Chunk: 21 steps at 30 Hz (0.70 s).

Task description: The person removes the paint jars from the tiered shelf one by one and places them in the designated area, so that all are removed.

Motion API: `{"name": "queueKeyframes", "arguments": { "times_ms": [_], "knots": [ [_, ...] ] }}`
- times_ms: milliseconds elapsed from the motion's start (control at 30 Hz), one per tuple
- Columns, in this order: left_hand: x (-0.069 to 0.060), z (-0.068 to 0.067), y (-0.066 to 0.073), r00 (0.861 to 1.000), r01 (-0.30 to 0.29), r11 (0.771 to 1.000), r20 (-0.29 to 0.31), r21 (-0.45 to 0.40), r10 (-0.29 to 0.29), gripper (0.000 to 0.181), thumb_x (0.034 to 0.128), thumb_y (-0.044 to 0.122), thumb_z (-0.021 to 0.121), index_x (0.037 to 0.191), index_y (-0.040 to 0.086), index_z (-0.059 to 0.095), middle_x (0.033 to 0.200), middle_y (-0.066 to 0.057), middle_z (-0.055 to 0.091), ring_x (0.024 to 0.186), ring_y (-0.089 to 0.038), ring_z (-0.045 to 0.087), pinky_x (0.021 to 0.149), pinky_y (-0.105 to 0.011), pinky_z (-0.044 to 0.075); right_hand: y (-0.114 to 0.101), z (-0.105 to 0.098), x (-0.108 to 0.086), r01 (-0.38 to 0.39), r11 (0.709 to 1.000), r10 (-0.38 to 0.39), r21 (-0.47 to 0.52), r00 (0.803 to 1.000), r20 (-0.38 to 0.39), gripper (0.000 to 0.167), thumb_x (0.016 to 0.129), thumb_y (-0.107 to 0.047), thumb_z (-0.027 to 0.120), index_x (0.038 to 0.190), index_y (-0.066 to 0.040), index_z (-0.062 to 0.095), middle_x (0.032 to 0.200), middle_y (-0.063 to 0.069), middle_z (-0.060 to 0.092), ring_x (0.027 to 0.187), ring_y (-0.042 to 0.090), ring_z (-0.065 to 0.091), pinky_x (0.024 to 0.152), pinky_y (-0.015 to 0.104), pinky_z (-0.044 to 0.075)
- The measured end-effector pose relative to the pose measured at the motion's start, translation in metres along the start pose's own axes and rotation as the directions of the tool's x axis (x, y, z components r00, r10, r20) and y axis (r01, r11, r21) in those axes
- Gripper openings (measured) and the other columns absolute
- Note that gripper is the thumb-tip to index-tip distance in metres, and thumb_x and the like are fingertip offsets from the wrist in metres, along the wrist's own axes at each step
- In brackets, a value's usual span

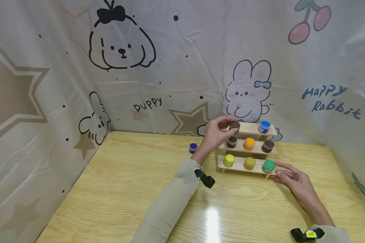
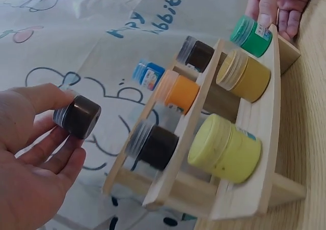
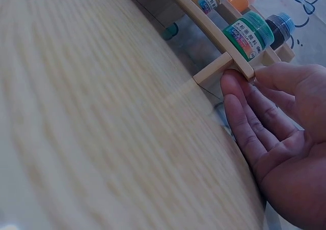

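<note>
One jar (image 1: 193, 147) sits left of the rack (image 1: 239, 163).

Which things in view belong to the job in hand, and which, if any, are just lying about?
Job:
- dark jar, pinched by the left hand
- wooden rack, gripped at one end by the right hand
- seven jars standing on it
- probably the purple-topped jar beside it

Just there:
- printed backdrop
- table, as support only

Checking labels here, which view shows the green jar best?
The right wrist view: the green jar is close, its label showing clearly. The head view shows it small, from above; the left wrist view, farther off.
</note>
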<state>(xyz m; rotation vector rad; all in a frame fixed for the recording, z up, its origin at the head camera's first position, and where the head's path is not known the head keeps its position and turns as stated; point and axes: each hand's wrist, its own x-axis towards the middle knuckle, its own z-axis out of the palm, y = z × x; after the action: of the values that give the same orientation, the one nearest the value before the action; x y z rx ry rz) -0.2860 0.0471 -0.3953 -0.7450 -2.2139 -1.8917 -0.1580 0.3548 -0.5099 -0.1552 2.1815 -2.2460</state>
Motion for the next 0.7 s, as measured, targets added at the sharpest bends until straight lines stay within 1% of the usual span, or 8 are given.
{"name": "queueKeyframes", "arguments": {
  "times_ms": [133, 233, 300, 433, 600, 700],
  "knots": [
    [-0.010, -0.012, -0.002, 1.000, -0.026, 1.000, -0.006, 0.008, 0.026, 0.031, 0.0901, 0.004, 0.078, 0.120, -0.001, 0.070, 0.118, -0.014, 0.070, 0.106, -0.015, 0.068, 0.100, -0.035, 0.054, 0.001, 0.001, 0.000, -0.007, 1.000, 0.007, -0.004, 1.000, -0.006, 0.043, 0.102, -0.007, 0.063, 0.144, 0.001, 0.054, 0.116, -0.007, 0.075, 0.097, 0.013, 0.074, 0.086, 0.029, 0.058],
    [-0.015, -0.021, -0.005, 0.999, -0.040, 0.999, -0.013, 0.010, 0.040, 0.031, 0.0902, 0.003, 0.078, 0.120, -0.002, 0.070, 0.118, -0.015, 0.070, 0.107, -0.017, 0.068, 0.100, -0.038, 0.054, 0.001, 0.000, 0.001, -0.011, 1.000, 0.011, -0.017, 1.000, -0.011, 0.043, 0.102, -0.008, 0.063, 0.144, 0.000, 0.055, 0.114, -0.007, 0.075, 0.097, 0.013, 0.074, 0.086, 0.029, 0.058],
    [-0.019, -0.027, -0.008, 0.999, -0.050, 0.999, -0.019, 0.018, 0.050, 0.032, 0.0901, 0.003, 0.078, 0.120, -0.002, 0.070, 0.118, -0.015, 0.069, 0.107, -0.018, 0.068, 0.100, -0.038, 0.054, 0.002, 0.001, 0.000, -0.016, 1.000, 0.015, -0.021, 1.000, -0.012, 0.041, 0.103, -0.009, 0.063, 0.143, -0.002, 0.056, 0.114, -0.007, 0.075, 0.097, 0.013, 0.074, 0.085, 0.029, 0.059],
    [-0.028, -0.037, -0.011, 0.997, -0.067, 0.998, -0.029, 0.022, 0.067, 0.032, 0.0893, 0.001, 0.078, 0.120, -0.002, 0.070, 0.117, -0.015, 0.069, 0.108, -0.023, 0.068, 0.100, -0.039, 0.055, 0.001, 0.002, 0.000, -0.028, 0.999, 0.027, -0.026, 0.999, -0.019, 0.042, 0.102, -0.010, 0.065, 0.143, -0.003, 0.057, 0.114, -0.008, 0.075, 0.097, 0.013, 0.074, 0.084, 0.028, 0.059],
    [-0.037, -0.049, -0.009, 0.995, -0.082, 0.996, -0.051, 0.017, 0.083, 0.031, 0.0895, 0.001, 0.078, 0.119, -0.001, 0.071, 0.118, -0.015, 0.069, 0.110, -0.026, 0.068, 0.099, -0.041, 0.055, 0.000, 0.001, 0.000, -0.015, 0.999, 0.015, -0.030, 1.000, -0.022, 0.043, 0.102, -0.009, 0.065, 0.143, -0.001, 0.056, 0.114, -0.008, 0.075, 0.096, 0.013, 0.074, 0.084, 0.029, 0.059],
    [-0.042, -0.055, -0.009, 0.994, -0.085, 0.996, -0.065, 0.015, 0.086, 0.031, 0.0894, 0.000, 0.077, 0.120, -0.002, 0.070, 0.119, -0.016, 0.068, 0.109, -0.027, 0.068, 0.099, -0.042, 0.055, 0.000, 0.002, 0.000, -0.014, 1.000, 0.013, -0.021, 1.000, -0.022, 0.043, 0.102, -0.009, 0.065, 0.143, 0.000, 0.056, 0.115, -0.008, 0.075, 0.096, 0.013, 0.074, 0.085, 0.029, 0.059]
  ]
}}
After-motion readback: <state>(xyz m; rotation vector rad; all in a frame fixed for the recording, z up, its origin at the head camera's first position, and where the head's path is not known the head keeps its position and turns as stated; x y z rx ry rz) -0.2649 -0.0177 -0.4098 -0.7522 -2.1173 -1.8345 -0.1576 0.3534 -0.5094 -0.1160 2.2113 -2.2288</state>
